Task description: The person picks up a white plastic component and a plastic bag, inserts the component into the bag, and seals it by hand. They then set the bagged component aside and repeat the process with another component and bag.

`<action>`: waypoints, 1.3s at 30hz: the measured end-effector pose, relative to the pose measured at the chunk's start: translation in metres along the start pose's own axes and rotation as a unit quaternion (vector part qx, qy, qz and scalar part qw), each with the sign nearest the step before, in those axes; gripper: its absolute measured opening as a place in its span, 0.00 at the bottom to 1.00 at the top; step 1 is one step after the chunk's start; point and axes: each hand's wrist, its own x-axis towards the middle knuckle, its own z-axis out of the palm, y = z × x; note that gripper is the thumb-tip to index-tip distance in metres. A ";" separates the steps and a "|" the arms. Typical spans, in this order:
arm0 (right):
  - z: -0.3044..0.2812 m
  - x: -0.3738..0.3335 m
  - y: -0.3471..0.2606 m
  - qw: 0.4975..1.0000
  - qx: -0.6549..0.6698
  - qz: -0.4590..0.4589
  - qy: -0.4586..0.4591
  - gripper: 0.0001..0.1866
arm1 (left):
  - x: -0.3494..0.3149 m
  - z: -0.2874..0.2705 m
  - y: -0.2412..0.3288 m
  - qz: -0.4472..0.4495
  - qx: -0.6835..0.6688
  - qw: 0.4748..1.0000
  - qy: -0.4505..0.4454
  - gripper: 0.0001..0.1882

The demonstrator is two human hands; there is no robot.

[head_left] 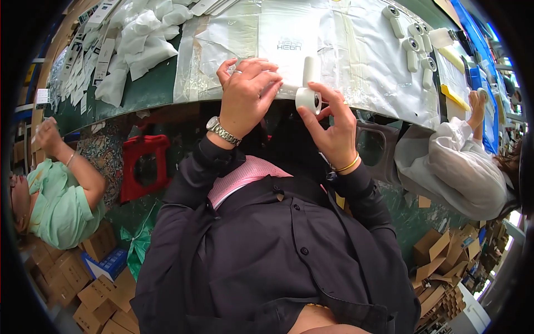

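White device [305,99], cylindrical handle [312,70], dark round end [317,102]

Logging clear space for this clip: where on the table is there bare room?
Bare: white sheet between right hand and white devices at right; green tabletop between white bags and sheet. Crowded: the left side with bags and flat cards.

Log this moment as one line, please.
right hand: holding white device | left hand: nearby, hold unclear | table: white bags, more devices
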 end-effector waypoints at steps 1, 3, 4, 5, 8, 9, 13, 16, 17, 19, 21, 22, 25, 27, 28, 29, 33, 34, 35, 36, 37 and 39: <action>0.000 -0.002 0.001 1.000 -0.013 -0.005 -0.012 0.27 | 0.000 0.001 0.000 -0.001 0.000 1.000 0.006 0.04; 0.000 -0.003 0.002 0.999 -0.017 -0.029 -0.017 0.27 | 0.001 0.004 0.000 -0.011 0.000 1.000 0.010 0.04; 0.000 -0.002 0.003 0.998 -0.021 -0.053 -0.021 0.28 | 0.001 0.005 0.000 -0.020 -0.001 1.000 0.014 0.03; 0.000 -0.003 0.004 0.996 -0.026 -0.077 -0.025 0.28 | 0.001 0.005 0.000 -0.029 -0.002 0.999 0.018 0.03; -0.003 -0.005 0.008 0.993 -0.039 -0.099 -0.051 0.29 | 0.002 0.005 0.001 -0.038 -0.020 0.999 0.024 0.03; -0.004 -0.006 0.009 0.991 -0.044 -0.109 -0.064 0.29 | 0.002 0.005 0.002 -0.043 -0.029 0.998 0.027 0.04; -0.010 -0.006 0.007 0.990 -0.040 -0.105 -0.083 0.28 | 0.001 0.003 0.002 -0.047 -0.026 0.999 0.010 0.03; -0.012 -0.006 0.006 0.990 -0.036 -0.103 -0.084 0.28 | 0.000 0.002 0.001 -0.051 -0.029 0.998 0.010 0.04; -0.012 -0.006 0.006 0.991 -0.035 -0.102 -0.086 0.28 | 0.000 0.002 0.000 -0.053 -0.031 0.998 0.009 0.04; -0.016 -0.006 0.004 0.988 -0.033 -0.112 -0.098 0.28 | 0.000 0.003 0.000 -0.055 -0.033 0.998 0.012 0.04; -0.019 -0.006 0.001 0.984 -0.031 -0.130 -0.121 0.27 | 0.000 0.005 0.000 -0.060 -0.038 0.997 0.015 0.04; -0.020 -0.006 -0.002 0.984 -0.031 -0.130 -0.121 0.27 | 0.000 0.005 0.000 -0.059 -0.038 0.997 0.015 0.04; -0.023 -0.005 -0.011 0.978 -0.022 -0.123 -0.170 0.27 | -0.001 0.005 0.000 -0.056 -0.038 0.998 0.013 0.04; -0.024 -0.004 -0.017 0.975 -0.031 -0.118 -0.186 0.27 | -0.001 0.005 0.002 -0.053 -0.045 0.997 0.017 0.04; -0.025 -0.003 -0.020 0.972 -0.039 -0.114 -0.202 0.26 | -0.001 0.005 0.003 -0.051 -0.051 0.997 0.021 0.05; -0.025 -0.002 -0.022 0.968 -0.048 -0.110 -0.218 0.26 | -0.001 0.005 0.004 -0.048 -0.056 0.997 0.026 0.05; -0.024 -0.003 -0.028 0.969 -0.074 -0.102 -0.210 0.26 | 0.000 0.003 0.003 -0.042 -0.060 0.997 0.032 0.04; -0.023 -0.002 -0.028 0.969 -0.075 -0.102 -0.210 0.26 | 0.000 0.002 0.003 -0.042 -0.061 0.997 0.032 0.04; -0.023 -0.001 -0.028 0.969 -0.087 -0.098 -0.207 0.28 | 0.000 0.000 0.003 -0.039 -0.059 0.997 0.030 0.04; -0.023 0.000 -0.027 0.969 -0.100 -0.094 -0.204 0.29 | 0.000 -0.001 0.004 -0.037 -0.057 0.997 0.028 0.03; -0.023 0.001 -0.027 0.969 -0.113 -0.089 -0.200 0.31 | 0.001 -0.003 0.005 -0.034 -0.056 0.998 0.025 0.03; -0.019 0.001 -0.028 0.976 -0.098 -0.070 -0.181 0.33 | 0.002 -0.005 0.008 -0.019 -0.059 0.998 0.026 0.02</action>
